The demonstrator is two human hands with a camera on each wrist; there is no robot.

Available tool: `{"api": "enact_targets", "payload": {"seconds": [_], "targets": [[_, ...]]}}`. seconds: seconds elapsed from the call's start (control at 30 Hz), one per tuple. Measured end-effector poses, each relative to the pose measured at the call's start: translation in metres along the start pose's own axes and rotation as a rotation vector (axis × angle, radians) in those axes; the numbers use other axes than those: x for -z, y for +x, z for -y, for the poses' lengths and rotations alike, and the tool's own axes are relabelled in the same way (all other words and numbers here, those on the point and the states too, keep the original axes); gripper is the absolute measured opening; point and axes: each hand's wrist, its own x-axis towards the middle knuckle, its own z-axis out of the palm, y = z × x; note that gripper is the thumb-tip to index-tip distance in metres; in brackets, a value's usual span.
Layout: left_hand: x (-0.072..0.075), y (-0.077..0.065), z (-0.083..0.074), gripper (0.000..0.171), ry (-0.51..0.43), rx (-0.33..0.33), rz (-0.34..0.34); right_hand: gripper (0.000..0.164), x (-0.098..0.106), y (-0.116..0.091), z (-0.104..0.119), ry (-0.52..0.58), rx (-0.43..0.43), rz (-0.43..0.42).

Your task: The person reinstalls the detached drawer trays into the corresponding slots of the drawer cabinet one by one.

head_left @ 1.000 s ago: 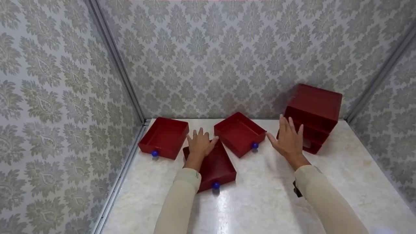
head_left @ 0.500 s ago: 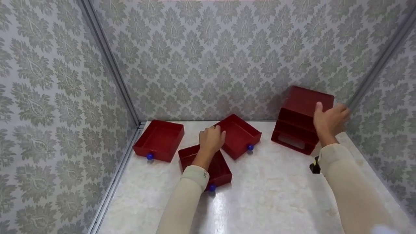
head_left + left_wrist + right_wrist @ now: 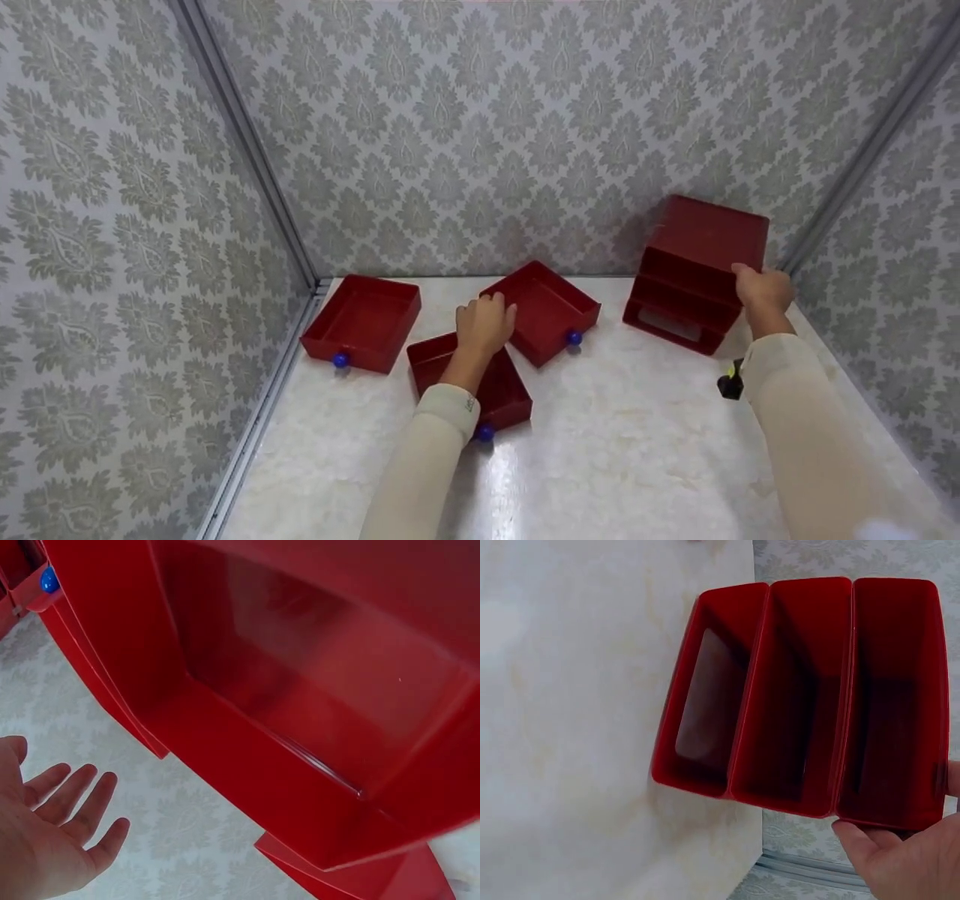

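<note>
Smooth red three-slot cabinet [image 3: 709, 234]

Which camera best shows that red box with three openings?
The right wrist: it looks into the red box, all three openings in sight. The head view shows its top and front from above; in the left wrist view, I can't make it out for certain.

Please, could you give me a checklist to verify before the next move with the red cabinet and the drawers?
1. Right hand grips cabinet: ok.
2. Three slots without drawers: ok.
3. Each drawer has its blue knob: ok.
4. Left hand holds a drawer: not ok, it holds nothing.
5. Drawers turned the same way: not ok, their angles differ.
6. Cabinet's underside flat on table: cannot tell, hidden.
</note>
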Motion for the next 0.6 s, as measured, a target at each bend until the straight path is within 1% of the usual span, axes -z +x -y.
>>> {"api": "enact_targets", "payload": {"seconds": [0.13,0.2,0.23,0.3,0.37,0.43,0.5,0.6], "targets": [[-0.003,0.001,-0.010,0.042,-0.011,-0.027,-0.005,0.079,0.006,0.004,0.000,-0.014,0.016,0.039],[-0.004,0.001,-0.019,0.042,-0.051,-0.045,0.018,0.080,0.009,0.005,-0.002,-0.014,0.031,0.063],[-0.003,0.002,-0.025,0.041,-0.090,-0.052,0.036,0.082,0.011,0.006,-0.003,-0.007,0.035,0.076],[-0.001,0.004,-0.038,0.041,-0.217,-0.055,0.081,0.082,0.013,0.006,-0.006,-0.003,0.043,0.103],[0.003,0.007,-0.055,0.042,-0.395,-0.038,0.132,0.083,0.014,0.006,-0.008,0.009,0.045,0.129],[0.008,0.012,-0.075,0.043,-0.592,0.001,0.162,0.083,0.014,0.005,-0.008,0.021,0.046,0.148],[0.012,0.018,-0.097,0.045,-0.756,0.042,0.172,0.082,0.013,0.004,-0.008,0.024,0.054,0.167],[0.019,0.027,-0.133,0.048,-0.936,0.067,0.182,0.080,0.009,0.002,-0.006,0.020,0.070,0.182]]}}
